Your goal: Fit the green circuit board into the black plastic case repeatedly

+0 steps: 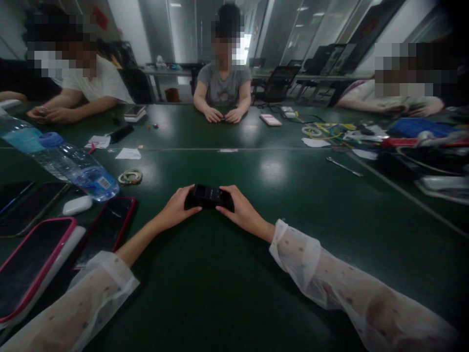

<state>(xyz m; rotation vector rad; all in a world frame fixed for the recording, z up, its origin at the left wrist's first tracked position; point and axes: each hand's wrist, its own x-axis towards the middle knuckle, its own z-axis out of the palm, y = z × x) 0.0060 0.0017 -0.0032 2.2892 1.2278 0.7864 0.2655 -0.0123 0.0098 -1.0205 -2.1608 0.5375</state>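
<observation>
A small black device with a dark screen and a row of little marks (208,194) is at the middle of the green table (227,274). My left hand (179,208) grips its left end, thumb along the near edge. On the right end, my right hand (236,205) holds it the same way, with fingers over the top and thumb in front. Its exact kind I cannot make out. A beaded bracelet (130,177) lies beyond my left hand, and a red-edged phone (110,227) lies left of my left forearm.
Water bottles (78,164) lean at the left, near a white earbud case (77,205) and a pink-cased phone (36,259). A wrench (344,166) lies at right, before tangled cables (330,131). Across the table sits a person in grey (225,85); others sit either side.
</observation>
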